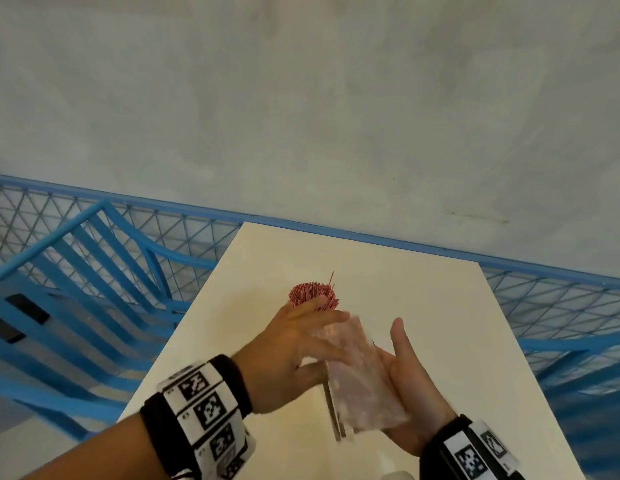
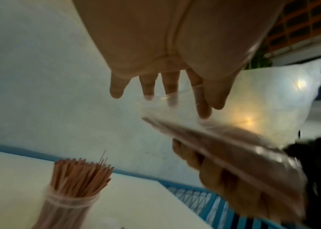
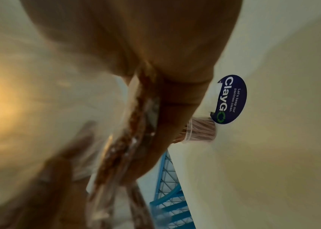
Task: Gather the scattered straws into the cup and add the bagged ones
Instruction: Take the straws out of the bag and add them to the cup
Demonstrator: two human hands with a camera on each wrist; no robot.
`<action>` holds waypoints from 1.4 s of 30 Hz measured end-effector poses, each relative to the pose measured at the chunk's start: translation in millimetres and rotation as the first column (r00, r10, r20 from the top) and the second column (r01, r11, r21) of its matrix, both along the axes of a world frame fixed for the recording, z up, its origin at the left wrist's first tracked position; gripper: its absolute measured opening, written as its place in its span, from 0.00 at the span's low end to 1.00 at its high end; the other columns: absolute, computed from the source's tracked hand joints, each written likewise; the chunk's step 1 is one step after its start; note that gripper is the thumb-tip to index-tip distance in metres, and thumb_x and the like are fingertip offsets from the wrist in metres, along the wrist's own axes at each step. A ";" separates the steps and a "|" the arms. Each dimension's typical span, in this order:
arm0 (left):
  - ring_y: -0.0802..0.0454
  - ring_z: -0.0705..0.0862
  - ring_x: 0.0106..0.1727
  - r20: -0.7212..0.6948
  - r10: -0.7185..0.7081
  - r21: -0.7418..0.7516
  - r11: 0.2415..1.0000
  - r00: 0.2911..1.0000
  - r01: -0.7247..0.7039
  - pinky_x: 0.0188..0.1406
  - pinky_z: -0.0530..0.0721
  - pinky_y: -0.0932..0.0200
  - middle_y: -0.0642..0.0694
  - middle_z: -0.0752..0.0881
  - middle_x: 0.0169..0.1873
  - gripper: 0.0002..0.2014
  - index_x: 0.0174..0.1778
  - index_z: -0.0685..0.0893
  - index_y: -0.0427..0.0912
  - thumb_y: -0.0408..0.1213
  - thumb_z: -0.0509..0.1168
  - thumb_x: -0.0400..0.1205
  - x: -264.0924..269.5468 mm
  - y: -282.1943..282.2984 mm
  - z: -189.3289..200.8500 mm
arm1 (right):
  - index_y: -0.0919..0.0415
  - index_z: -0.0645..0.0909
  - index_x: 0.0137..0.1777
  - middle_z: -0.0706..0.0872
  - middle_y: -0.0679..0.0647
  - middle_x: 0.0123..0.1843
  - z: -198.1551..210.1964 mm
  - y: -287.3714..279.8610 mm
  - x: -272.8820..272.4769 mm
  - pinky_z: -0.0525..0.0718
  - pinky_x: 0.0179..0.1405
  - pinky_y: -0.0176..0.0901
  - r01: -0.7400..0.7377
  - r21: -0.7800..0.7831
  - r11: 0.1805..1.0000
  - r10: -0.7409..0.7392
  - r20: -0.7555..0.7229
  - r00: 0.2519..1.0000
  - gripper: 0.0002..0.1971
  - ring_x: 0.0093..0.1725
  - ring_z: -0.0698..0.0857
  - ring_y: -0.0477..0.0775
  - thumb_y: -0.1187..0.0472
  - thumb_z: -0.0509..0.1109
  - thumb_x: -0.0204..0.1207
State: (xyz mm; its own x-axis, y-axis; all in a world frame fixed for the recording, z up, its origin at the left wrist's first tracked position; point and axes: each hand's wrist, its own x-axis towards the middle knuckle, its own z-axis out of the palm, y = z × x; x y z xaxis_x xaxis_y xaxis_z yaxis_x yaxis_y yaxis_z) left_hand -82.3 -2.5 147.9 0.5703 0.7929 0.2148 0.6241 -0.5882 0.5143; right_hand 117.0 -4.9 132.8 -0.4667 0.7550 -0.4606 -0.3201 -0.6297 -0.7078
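A clear cup (image 2: 67, 207) packed with upright red-and-white straws (image 1: 313, 294) stands mid-table; in the head view my left hand hides most of it. The cup (image 3: 199, 131) also shows past my right thumb. A clear plastic bag of straws (image 1: 360, 375) is held above the table, nearer me than the cup. My right hand (image 1: 409, 375) cradles it from below, fingers curled under it (image 2: 204, 170), thumb up. My left hand (image 1: 301, 344) lies with straight fingers (image 2: 165, 86) against the bag's clear upper end (image 2: 263, 100). The bagged straws (image 3: 120, 139) are blurred.
The white table (image 1: 422, 289) ends at a blue mesh railing (image 1: 543, 296) with a grey wall behind. Blue slatted chairs stand left (image 1: 76, 271) and right (image 1: 578, 375). A blue oval "ClayGo" sign (image 3: 230, 99) stands by the cup.
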 end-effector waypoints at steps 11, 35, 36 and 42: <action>0.48 0.90 0.36 0.550 0.518 -0.541 0.819 0.655 -0.194 0.46 0.87 0.45 0.46 0.91 0.39 0.06 0.51 0.84 0.42 0.36 0.62 0.84 15.1 59.6 80.0 | 0.64 0.77 0.70 0.84 0.67 0.56 1.4 -17.0 16.5 0.83 0.46 0.58 -0.198 0.105 0.974 0.215 -0.177 0.961 0.35 0.48 0.85 0.67 0.43 0.76 0.67; 0.52 0.69 0.19 0.381 0.905 -0.919 0.394 0.191 -0.033 0.17 0.63 0.65 0.46 0.79 0.27 0.15 0.43 0.80 0.40 0.45 0.55 0.88 -9.4 23.5 -81.5 | 0.57 0.81 0.56 0.84 0.60 0.39 98.0 48.1 48.3 0.77 0.24 0.40 -0.808 -0.203 0.552 0.471 0.876 0.102 0.21 0.31 0.78 0.55 0.60 0.81 0.63; 0.52 0.68 0.19 0.373 0.916 -0.926 0.377 0.145 0.003 0.18 0.63 0.64 0.46 0.78 0.28 0.16 0.41 0.79 0.41 0.45 0.54 0.88 -10.4 22.8 -83.2 | 0.59 0.81 0.55 0.84 0.62 0.38 101.4 50.2 46.2 0.78 0.23 0.40 -0.797 -0.184 0.575 0.444 0.888 0.116 0.18 0.30 0.78 0.54 0.61 0.80 0.66; 0.40 0.90 0.39 0.363 0.932 -0.912 0.360 -0.021 0.198 0.43 0.88 0.46 0.37 0.88 0.45 0.14 0.34 0.76 0.41 0.38 0.55 0.86 -10.3 26.0 -85.8 | 0.58 0.84 0.58 0.87 0.57 0.35 121.5 56.2 26.7 0.83 0.28 0.38 -0.722 0.104 0.683 0.267 0.885 0.381 0.12 0.29 0.82 0.48 0.61 0.75 0.74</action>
